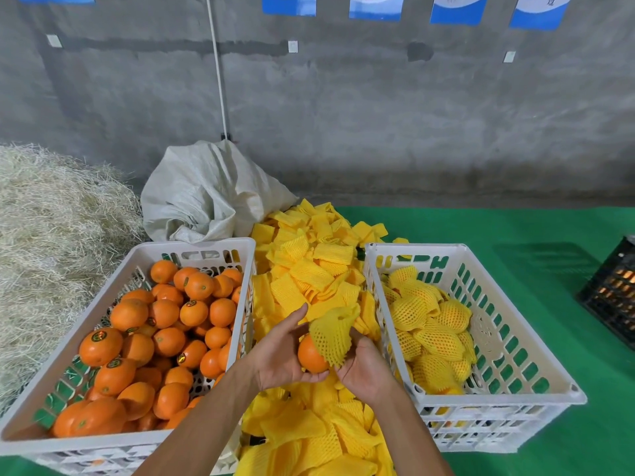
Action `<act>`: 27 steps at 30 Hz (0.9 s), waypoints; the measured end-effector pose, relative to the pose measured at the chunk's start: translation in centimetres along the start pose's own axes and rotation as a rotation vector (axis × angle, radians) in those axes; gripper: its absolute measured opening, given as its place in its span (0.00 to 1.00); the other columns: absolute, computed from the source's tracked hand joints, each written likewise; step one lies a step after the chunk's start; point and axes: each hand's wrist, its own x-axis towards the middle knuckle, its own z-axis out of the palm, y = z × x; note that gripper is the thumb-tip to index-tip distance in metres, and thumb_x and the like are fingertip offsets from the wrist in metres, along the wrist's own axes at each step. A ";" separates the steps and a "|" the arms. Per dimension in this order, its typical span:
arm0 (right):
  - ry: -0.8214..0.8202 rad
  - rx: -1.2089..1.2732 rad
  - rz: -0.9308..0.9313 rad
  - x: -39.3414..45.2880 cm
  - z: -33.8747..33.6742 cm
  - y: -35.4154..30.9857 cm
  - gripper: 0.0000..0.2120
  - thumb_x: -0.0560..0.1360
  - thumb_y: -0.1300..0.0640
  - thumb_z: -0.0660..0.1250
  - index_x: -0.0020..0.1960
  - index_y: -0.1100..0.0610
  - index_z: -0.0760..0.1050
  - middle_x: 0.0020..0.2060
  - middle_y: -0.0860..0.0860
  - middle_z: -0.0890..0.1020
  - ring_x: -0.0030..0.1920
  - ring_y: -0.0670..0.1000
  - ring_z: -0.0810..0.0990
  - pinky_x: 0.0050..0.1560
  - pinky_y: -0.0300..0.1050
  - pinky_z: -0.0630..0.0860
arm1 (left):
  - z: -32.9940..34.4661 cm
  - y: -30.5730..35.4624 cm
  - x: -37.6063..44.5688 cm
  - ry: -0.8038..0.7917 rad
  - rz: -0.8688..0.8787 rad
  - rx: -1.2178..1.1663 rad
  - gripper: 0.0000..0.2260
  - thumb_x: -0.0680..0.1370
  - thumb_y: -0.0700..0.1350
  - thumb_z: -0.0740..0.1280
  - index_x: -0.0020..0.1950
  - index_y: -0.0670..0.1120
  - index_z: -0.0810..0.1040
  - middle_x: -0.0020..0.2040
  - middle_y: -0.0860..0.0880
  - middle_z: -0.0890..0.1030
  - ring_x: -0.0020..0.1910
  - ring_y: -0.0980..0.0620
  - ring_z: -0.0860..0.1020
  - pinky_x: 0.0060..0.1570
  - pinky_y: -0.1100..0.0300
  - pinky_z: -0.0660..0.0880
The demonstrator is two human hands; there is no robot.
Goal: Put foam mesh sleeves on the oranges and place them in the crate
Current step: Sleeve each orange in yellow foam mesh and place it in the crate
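**Orange half in its sleeve, between the two crates**

I see both hands over the pile of loose sleeves point(309, 269), which I take as my landmark. The left hand point(280, 355) is the grip under one orange point(311, 355): its fingers are curled around the fruit from below and from the left side. The right hand point(360, 367) grasps a yellow foam mesh sleeve point(331, 333) by its lower edge. The sleeve covers the upper right part of the orange, and the lower left part of the fruit is bare. Orange and sleeve are just above the near part of the pile.

Left of the pile stands a white crate point(192, 247) with bare oranges point(161, 338), many with a small sticker. Right of the pile stands a second white crate point(515, 310) which holds sleeved oranges point(429, 328). Both crates touch the pile. All of this rests on a green tabletop point(515, 228).

Behind the pile lies a white woven sack point(206, 194) against a grey wall point(343, 97). Far left of the pile I see straw point(51, 218), and far right a black crate point(611, 297) at the frame edge.
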 end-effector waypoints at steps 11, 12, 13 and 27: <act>0.406 -0.299 -0.348 0.1 -1.6 -1.4 0.24 0.84 0.46 0.61 0.77 0.52 0.66 0.73 0.50 0.73 0.72 0.55 0.72 0.73 0.58 0.67 | -0.4 0.6 0.0 0.168 0.309 -0.186 0.32 0.75 0.44 0.77 0.75 0.44 0.70 0.71 0.36 0.75 0.66 0.38 0.80 0.60 0.46 0.81; 0.404 -0.299 -0.349 0.1 -1.7 -1.4 0.23 0.84 0.46 0.61 0.77 0.52 0.66 0.72 0.51 0.74 0.71 0.55 0.73 0.73 0.58 0.69 | -0.3 0.6 0.0 0.154 0.337 -0.166 0.34 0.73 0.49 0.80 0.75 0.45 0.70 0.70 0.37 0.77 0.67 0.38 0.80 0.62 0.45 0.80; 0.410 -0.307 -0.340 0.1 -1.8 -1.4 0.22 0.84 0.46 0.60 0.76 0.52 0.67 0.72 0.51 0.74 0.70 0.54 0.74 0.73 0.59 0.68 | -0.2 0.6 -0.2 0.145 0.365 -0.144 0.39 0.69 0.53 0.82 0.75 0.46 0.70 0.70 0.38 0.79 0.67 0.39 0.79 0.64 0.44 0.79; 0.268 -0.255 -0.211 -0.7 -2.7 -1.4 0.20 0.86 0.54 0.52 0.75 0.60 0.67 0.74 0.59 0.68 0.75 0.57 0.66 0.74 0.54 0.62 | -0.3 0.5 -0.2 0.165 0.447 0.095 0.37 0.69 0.57 0.81 0.73 0.43 0.74 0.66 0.43 0.82 0.65 0.45 0.81 0.57 0.53 0.82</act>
